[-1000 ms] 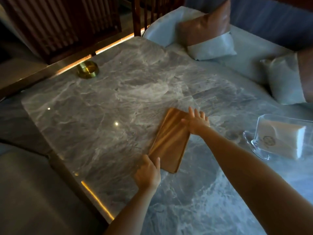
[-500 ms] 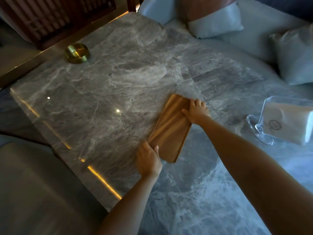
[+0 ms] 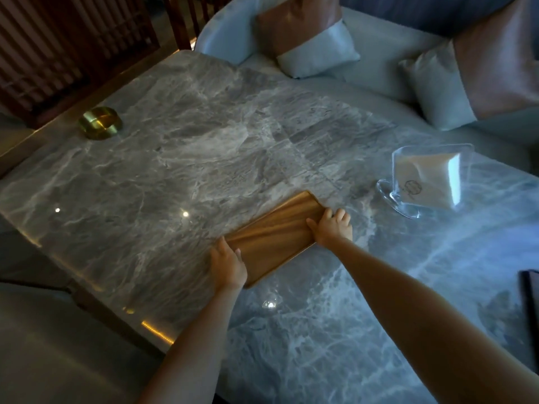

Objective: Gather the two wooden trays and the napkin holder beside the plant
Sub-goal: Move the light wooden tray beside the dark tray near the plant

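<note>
A rectangular wooden tray (image 3: 274, 234) lies flat on the grey marble table (image 3: 204, 158), near its middle. My left hand (image 3: 229, 265) grips the tray's near left end. My right hand (image 3: 332, 227) holds its right end, fingers over the rim. Whether a second tray lies under it cannot be told. A clear napkin holder (image 3: 425, 182) with white napkins stands to the right, apart from both hands. No plant is in view.
A round brass dish (image 3: 100, 122) sits at the table's far left corner. Cushions (image 3: 309, 39) lie on the bench seat behind the table. A dark flat object (image 3: 530, 310) shows at the right edge. Another seat lies at the lower left.
The tray has turned clockwise with both hands on it, its long side now lying more across the table. The view shifted so the napkin holder shows more fully.
</note>
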A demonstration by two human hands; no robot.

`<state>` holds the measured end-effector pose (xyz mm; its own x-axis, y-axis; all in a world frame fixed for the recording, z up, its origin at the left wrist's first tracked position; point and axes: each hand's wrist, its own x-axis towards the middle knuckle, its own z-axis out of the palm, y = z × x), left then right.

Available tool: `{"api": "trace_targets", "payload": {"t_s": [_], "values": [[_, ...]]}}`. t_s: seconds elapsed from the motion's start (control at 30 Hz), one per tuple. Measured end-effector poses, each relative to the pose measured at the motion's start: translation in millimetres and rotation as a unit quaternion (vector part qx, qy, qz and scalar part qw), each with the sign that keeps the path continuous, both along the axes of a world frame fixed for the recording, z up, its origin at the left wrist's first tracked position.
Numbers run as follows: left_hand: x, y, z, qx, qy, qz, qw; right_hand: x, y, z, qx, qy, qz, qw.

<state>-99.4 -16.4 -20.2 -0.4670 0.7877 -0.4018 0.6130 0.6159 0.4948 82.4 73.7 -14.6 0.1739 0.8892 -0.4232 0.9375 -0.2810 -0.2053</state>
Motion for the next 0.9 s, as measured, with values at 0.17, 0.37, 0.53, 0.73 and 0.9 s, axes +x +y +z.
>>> {"api": "trace_targets", "payload": {"t_s": [0.17, 0.37, 0.53, 0.73, 0.9], "values": [[1.0, 4.2, 16.3, 0.013, 0.000, -0.034, 0.999, 14.8, -27.8, 8.9, 0.007, 0.057, -0.078, 0.995], [16.8, 28.8, 27.3, 0.029, 0.000, -0.080, 0.996, 45.7, -54.5, 26.0, 0.026, 0.129, -0.175, 0.976], [56.1, 47.1, 41.0, 0.061, 0.003, -0.147, 0.987, 88.3, -81.8, 35.1, 0.051, 0.158, -0.240, 0.956], [128.4, 62.7, 56.5, 0.092, 0.033, -0.245, 0.965, 142.7, -125.6, 41.8, 0.074, 0.190, -0.348, 0.915], [195.0, 63.6, 58.8, 0.088, 0.028, -0.338, 0.936, 182.3, -172.5, 39.9, 0.089, 0.199, -0.436, 0.873]]}}
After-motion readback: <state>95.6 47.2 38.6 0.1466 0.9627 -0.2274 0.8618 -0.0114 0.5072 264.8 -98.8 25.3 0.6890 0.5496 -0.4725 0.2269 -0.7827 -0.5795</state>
